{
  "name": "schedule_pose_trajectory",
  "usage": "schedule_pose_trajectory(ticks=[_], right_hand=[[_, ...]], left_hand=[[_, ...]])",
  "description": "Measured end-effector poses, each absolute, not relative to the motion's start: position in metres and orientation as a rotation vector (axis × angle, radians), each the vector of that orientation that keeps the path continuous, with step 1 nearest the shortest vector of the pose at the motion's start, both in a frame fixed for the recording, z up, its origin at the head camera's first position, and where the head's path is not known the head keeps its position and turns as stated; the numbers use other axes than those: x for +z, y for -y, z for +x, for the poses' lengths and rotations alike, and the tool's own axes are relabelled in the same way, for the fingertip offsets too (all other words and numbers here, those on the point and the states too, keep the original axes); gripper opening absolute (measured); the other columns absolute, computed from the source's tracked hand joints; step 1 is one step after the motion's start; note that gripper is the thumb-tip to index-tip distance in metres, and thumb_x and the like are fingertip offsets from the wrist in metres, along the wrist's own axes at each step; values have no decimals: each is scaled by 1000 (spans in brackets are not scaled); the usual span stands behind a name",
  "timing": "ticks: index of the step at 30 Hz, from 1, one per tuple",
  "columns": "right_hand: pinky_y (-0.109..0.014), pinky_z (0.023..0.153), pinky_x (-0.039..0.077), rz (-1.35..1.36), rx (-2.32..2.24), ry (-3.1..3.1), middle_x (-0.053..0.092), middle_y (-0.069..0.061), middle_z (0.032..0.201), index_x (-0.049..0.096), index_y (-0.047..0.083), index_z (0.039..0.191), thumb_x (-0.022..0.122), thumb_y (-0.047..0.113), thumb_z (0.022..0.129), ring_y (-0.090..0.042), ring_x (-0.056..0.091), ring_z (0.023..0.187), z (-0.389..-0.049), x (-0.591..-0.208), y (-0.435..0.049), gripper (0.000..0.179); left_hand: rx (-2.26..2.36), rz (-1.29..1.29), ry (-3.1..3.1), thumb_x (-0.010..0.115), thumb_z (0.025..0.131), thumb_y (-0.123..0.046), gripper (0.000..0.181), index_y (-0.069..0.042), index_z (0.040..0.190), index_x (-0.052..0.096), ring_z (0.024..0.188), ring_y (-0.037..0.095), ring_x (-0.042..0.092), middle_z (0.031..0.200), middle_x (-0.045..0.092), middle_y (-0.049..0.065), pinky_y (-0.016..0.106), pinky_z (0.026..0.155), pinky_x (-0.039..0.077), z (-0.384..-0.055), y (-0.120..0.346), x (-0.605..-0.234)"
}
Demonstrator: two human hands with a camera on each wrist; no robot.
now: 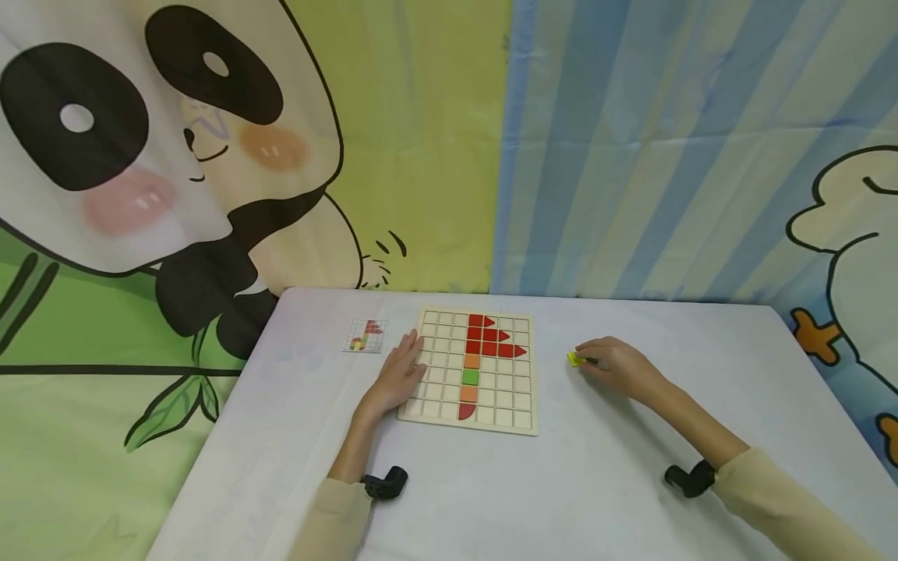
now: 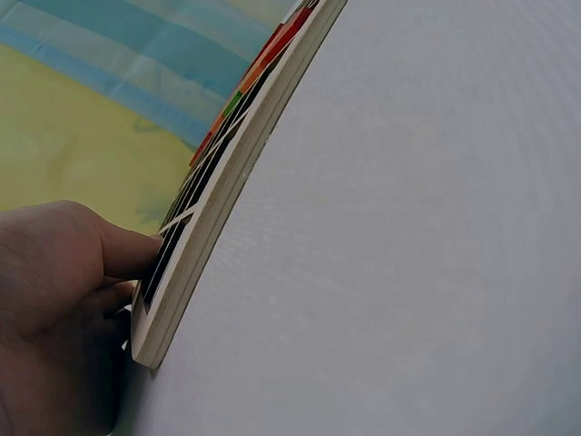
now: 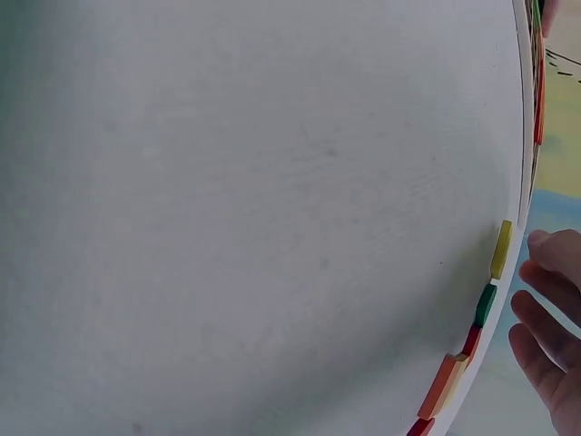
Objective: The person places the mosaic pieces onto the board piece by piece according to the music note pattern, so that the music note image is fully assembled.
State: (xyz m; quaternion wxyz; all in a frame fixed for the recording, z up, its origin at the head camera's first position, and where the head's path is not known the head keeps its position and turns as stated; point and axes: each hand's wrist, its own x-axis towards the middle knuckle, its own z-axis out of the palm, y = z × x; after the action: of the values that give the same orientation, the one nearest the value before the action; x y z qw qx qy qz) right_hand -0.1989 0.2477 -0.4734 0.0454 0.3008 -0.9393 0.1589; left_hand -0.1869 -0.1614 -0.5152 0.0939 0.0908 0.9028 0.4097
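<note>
The head view is bright, softly shadowed; both wrist views dimmer, greyer.

on the white table (image 1: 449,491) lie a gridded board (image 1: 503,396), a small card (image 1: 365,336) and loose coloured blocks (image 3: 440,386).

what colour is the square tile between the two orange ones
Green; that square tile shows best in the head view.

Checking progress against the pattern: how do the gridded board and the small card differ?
The board is much larger than the card. The board bears coloured pieces; the card bears only a small picture. The card's pattern spreads left at its base; the board's doesn't. Both show grids.
</note>
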Motion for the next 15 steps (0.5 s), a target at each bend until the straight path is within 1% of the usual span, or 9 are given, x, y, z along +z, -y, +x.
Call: schedule_pose_trajectory(ticks=[7,15], right_hand=[[-46,85,56,971,459,2901,73,-13,108,76,4,97,74,6,82,-33,66,102,-207,-476,-249,15],[-44,81,56,1042,494,2861,74,-11,101,74,7,85,76,3,78,-31,66,95,-214,-480,-248,8]], left_hand=[[1214,271,-2682,45,101,-19,59,-2,153,23,154,28,0,165,7,12,48,125,0,-187,161,-514],[1220,260,-2676,45,101,-19,59,-3,153,23,154,26,0,165,7,10,46,125,-1,-185,161,-512]])
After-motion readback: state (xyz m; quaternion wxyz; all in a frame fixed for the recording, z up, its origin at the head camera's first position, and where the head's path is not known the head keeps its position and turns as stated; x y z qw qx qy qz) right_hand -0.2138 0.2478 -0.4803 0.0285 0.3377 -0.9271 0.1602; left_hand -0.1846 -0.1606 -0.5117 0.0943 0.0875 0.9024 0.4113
